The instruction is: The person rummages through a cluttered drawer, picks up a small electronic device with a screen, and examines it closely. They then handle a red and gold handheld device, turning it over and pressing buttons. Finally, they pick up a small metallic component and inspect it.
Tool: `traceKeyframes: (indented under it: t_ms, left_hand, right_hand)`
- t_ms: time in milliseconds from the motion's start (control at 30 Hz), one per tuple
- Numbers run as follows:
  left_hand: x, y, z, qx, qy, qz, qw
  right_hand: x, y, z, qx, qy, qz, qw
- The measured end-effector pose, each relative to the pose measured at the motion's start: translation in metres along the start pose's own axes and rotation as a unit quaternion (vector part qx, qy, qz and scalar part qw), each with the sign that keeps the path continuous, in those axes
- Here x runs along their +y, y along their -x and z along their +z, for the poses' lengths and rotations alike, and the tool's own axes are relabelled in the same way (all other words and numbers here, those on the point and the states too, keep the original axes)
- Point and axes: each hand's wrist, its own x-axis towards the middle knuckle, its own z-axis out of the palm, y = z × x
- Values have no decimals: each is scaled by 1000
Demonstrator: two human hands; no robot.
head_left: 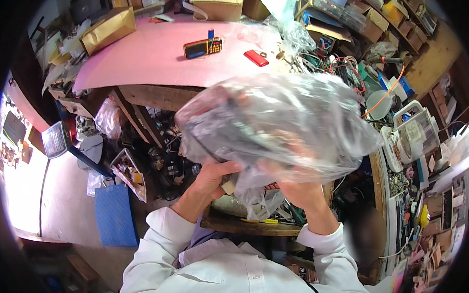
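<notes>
A large clear plastic bag (316,118) is held up in front of my chest, smeared by motion. A dark, boxy thing (221,129) shows through its left side; what kind it is I cannot make out. My left hand (213,179) grips the bag's lower left, with the thumb across the plastic. My right hand (299,190) holds the bag from below on the right. Plastic covers its fingers, which show blurred through the film. Beyond the bag, a small radio (202,48) and a red, flat case (255,58) lie on the pink tabletop (138,51).
Tangled wires (340,65) and a soldering iron (391,60) with an orange cord crowd the right. A clear plastic container (416,130) stands near them. Below my hands is an open wooden drawer (232,224) with tools. A blue mat (114,215) lies at the left.
</notes>
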Motion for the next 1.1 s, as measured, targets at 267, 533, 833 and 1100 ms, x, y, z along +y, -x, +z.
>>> traceKeyframes:
  t_ms: [267,533,833,1100]
  left_hand:
    - [36,9,-31,33,145,75,986]
    - [54,16,-47,-4,130,131,983]
    - [40,28,-80,57,113,133,983]
    - [66,36,-65,147,141,223,953]
  right_hand:
    - [-27,-33,-15,13,147,-251,957]
    - [3,-7,49,-160,383,-252,874]
    - [-28,-40,12,-16,-18,-138,990]
    - [-28,-80,30,119,-309,-50,942]
